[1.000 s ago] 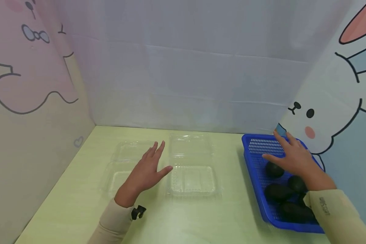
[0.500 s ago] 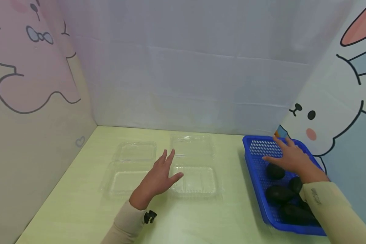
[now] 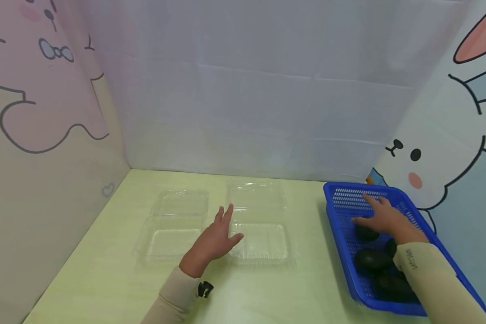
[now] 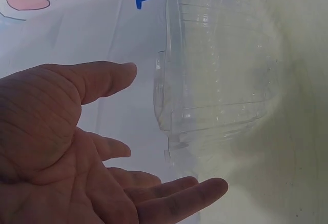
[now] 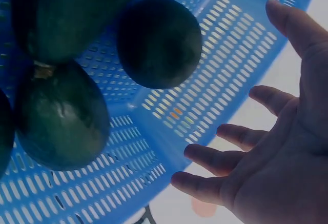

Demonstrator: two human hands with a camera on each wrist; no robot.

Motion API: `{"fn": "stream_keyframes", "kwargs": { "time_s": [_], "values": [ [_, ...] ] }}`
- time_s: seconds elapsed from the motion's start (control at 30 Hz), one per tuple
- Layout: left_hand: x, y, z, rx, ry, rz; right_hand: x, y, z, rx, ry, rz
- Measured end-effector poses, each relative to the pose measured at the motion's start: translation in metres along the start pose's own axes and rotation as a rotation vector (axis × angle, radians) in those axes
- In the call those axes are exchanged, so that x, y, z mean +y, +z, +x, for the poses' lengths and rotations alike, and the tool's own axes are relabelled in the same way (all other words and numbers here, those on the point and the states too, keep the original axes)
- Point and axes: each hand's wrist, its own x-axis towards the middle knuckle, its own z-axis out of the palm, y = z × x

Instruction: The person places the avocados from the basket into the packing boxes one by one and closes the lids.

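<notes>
Curtain (image 3: 247,90): pale, hanging across twelve o'clock, with twelve pointing away from the person.
Table (image 3: 105,292): pale yellow; its middle is the centre of the dial used here.
Blue basket (image 3: 344,198): at three o'clock, upright, probably on that side for easy reach; its raised walls would keep rounded contents from rolling off.
Right container (image 3: 259,225): clear plastic, close to the dial's centre, its lid (image 3: 255,195) folded back toward twelve, which leaves the tray (image 3: 263,243) uncovered and facing up.
Left container (image 3: 174,220): its clear neighbour at nine o'clock, opened the same way, likely for the same reason.
Left hand (image 3: 213,240): holds nothing, fingers loosely extended, between eight and nine o'clock of the right container; the left wrist view shows a gap there, so it seems poised rather than steadying.
Right hand (image 3: 384,218): also holds nothing, fingers spread at the basket's twelve o'clock end, a spread that would suit something rounded.
Dark green fruits (image 3: 372,260): at least four, all inside the basket; the farthest lies at eight o'clock from the right hand, near but apart in the right wrist view.
Black buckle (image 3: 205,289): at the left cuff (image 3: 178,292), presumably fastening a strap.
</notes>
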Motion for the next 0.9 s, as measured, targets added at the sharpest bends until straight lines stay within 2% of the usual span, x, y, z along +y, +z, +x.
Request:
{"fn": "stream_keyframes", "kwargs": {
  "time_s": [0.23,0.5,0.7,0.9],
  "values": [
    [-0.003,0.004,0.001,0.005,-0.022,-0.003,0.007,0.01,0.007,-0.028,-0.019,0.007],
    [-0.008,0.011,0.006,0.067,-0.065,0.002,0.013,0.021,0.012,-0.059,-0.012,0.058],
    [-0.008,0.013,0.007,0.081,-0.101,-0.029,0.017,0.025,0.014,-0.08,-0.015,0.074],
    [-0.009,0.013,0.007,0.055,-0.173,-0.13,0.021,0.03,0.018,-0.076,-0.023,0.054]
  ]
}}
